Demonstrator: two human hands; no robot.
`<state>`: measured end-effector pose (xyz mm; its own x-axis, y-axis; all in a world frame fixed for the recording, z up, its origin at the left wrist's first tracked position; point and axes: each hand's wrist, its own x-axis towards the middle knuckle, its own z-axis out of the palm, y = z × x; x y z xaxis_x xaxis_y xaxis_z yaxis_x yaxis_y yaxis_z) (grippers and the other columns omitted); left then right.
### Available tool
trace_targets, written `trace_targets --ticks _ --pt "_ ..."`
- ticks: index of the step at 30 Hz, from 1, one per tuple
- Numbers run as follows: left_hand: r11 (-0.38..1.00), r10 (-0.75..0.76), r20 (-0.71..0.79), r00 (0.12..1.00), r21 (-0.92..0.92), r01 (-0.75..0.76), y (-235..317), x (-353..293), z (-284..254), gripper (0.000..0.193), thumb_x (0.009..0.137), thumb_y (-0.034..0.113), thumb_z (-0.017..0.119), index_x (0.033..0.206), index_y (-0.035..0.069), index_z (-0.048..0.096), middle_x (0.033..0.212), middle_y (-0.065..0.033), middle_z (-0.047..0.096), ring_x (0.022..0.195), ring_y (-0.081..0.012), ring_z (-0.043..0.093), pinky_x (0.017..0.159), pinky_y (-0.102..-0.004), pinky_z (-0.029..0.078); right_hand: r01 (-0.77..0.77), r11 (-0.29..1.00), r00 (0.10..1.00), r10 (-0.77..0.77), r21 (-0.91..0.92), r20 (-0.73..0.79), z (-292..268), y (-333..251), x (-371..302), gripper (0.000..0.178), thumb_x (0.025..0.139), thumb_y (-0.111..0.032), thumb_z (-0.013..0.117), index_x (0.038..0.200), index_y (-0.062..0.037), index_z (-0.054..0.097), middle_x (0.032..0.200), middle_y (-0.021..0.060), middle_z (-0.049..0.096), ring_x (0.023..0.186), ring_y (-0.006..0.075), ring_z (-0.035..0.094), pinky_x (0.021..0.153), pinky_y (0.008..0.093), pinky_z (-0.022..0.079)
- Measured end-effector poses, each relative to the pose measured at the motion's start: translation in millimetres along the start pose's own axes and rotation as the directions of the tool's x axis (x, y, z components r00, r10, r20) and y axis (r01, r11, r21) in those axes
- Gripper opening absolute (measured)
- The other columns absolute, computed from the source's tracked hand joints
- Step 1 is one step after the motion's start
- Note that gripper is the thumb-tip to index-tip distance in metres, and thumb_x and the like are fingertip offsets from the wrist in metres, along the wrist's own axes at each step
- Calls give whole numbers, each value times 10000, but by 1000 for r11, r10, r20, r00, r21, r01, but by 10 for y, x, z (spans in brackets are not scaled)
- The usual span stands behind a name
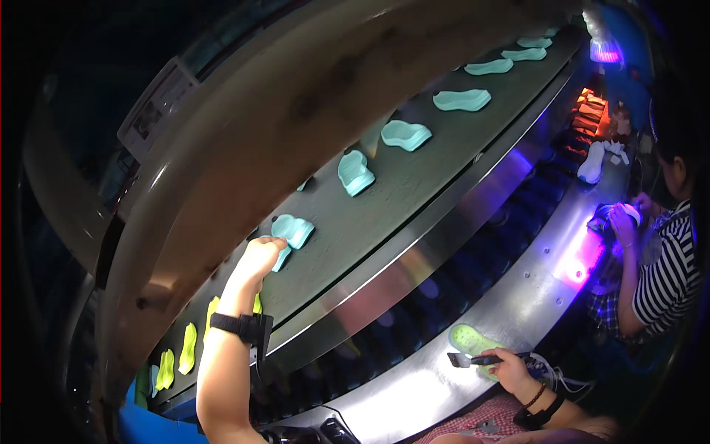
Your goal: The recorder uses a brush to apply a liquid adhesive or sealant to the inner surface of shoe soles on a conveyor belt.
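My left hand (pixel 264 255) reaches far out over the dark conveyor belt (pixel 414 177), its fingers closed on a mint-green shoe sole (pixel 281 259) that the hand partly hides. Just beyond it lies another mint sole (pixel 293 231) on the belt. In my right hand (pixel 510 370) is a brush (pixel 460 360) with a black handle and a short, flat head. Below that brush, a pale green shoe sole (pixel 466 337) rests on the curved metal ledge (pixel 399 392), partly covered by the brush and my hand.
More mint soles (pixel 462 100) lie spaced along the belt, with yellow-green soles (pixel 188 348) at its near left end. A large curved brown hood (pixel 244 148) overhangs the belt. At right, a co-worker (pixel 665 244) in a striped top handles an item under purple light. White cables (pixel 558 377) hang beside my right hand.
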<state>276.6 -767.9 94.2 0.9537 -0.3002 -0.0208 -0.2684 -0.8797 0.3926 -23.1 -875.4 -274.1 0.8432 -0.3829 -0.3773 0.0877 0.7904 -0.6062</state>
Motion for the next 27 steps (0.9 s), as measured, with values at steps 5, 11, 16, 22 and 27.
trace_targets --ticks 5,11,16,22,27 --pt "937 116 -110 987 343 -71 -411 892 318 782 726 438 609 1321 26 314 1276 -233 406 1191 -322 400 982 -352 314 -17 998 1000 18 -59 23 -159 51 74 237 885 -103 396 976 -7 593 1002 63 586 861 124 532 639 232 423" --pt "938 -78 -73 994 333 98 -636 1286 683 783 703 545 596 1252 16 418 1249 -199 452 1185 -306 410 971 -356 326 -269 945 962 274 186 -2 -795 570 408 341 876 -251 445 1114 -14 509 1086 141 556 878 215 569 700 325 462" --pt "983 82 -2 997 162 -81 -276 1170 570 590 658 389 715 1060 -11 551 1065 -154 569 1001 -249 529 843 -320 407 -374 924 926 368 81 78 -842 407 445 407 862 -256 483 1205 -39 451 1134 159 520 856 246 590 704 341 508" --pt "896 417 215 883 62 -439 127 1419 919 367 687 329 730 857 38 586 816 -51 569 785 -128 508 675 -258 404 -99 952 989 127 -288 79 -617 355 396 341 882 -216 427 1151 -15 483 1111 144 540 866 218 575 692 310 474" --pt "830 557 77 827 -28 -557 394 968 982 414 764 353 641 984 9 570 1023 -186 564 1116 -251 446 880 -344 398 127 873 991 -97 -471 89 -483 245 219 313 893 -207 404 1087 6 525 1082 125 565 889 183 551 678 289 430"
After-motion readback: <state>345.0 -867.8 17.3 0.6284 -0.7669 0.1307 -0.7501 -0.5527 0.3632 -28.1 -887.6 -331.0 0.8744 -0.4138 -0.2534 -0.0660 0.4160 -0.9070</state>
